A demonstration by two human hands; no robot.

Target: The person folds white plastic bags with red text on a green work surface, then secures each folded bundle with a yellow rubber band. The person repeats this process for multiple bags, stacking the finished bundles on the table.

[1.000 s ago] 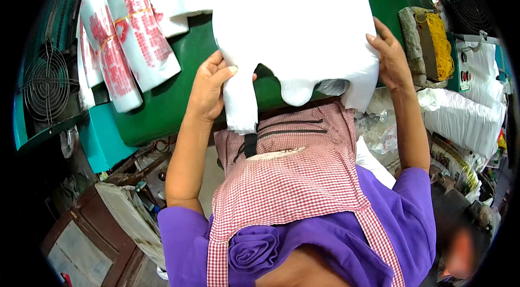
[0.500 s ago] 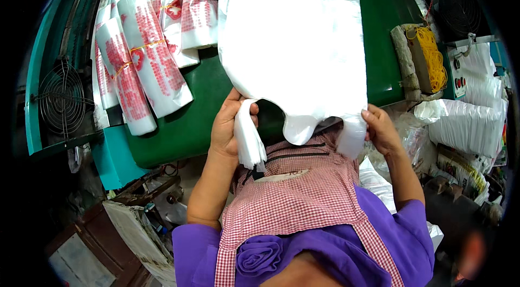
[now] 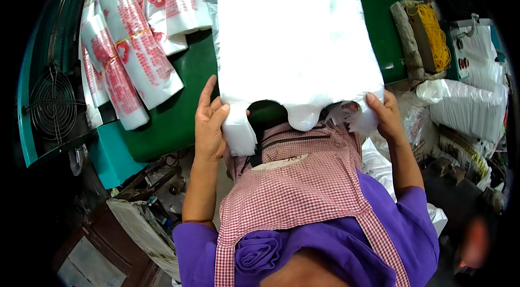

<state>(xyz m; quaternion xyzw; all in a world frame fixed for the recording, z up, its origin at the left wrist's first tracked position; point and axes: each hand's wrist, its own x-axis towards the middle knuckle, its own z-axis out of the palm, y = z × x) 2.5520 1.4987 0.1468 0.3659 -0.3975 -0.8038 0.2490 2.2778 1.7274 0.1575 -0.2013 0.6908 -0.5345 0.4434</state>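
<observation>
A stack of white plastic T-shirt bags lies flat on the green tabletop, its handle ends hanging over the near edge. My left hand holds the left handle, thumb on top and the index finger stretched out along the stack's side. At the opposite corner my right hand grips the right handle between thumb and fingers, the fingers partly hidden beneath. A rounded tab of plastic droops between the two handle cut-outs, and the layers at the right handle are fanned out.
Rolled bundles of red-printed white bags, tied with bands, lie on the left of the green table. A box of yellow rubber bands sits at the right edge. Farther right are stacked white bags; a wire fan guard stands at the left.
The handle end of the stack has been spread and straightened, with the left handle now flatter. My left hand has shifted left and loosened its index finger; my right hand has moved slightly nearer the corner.
</observation>
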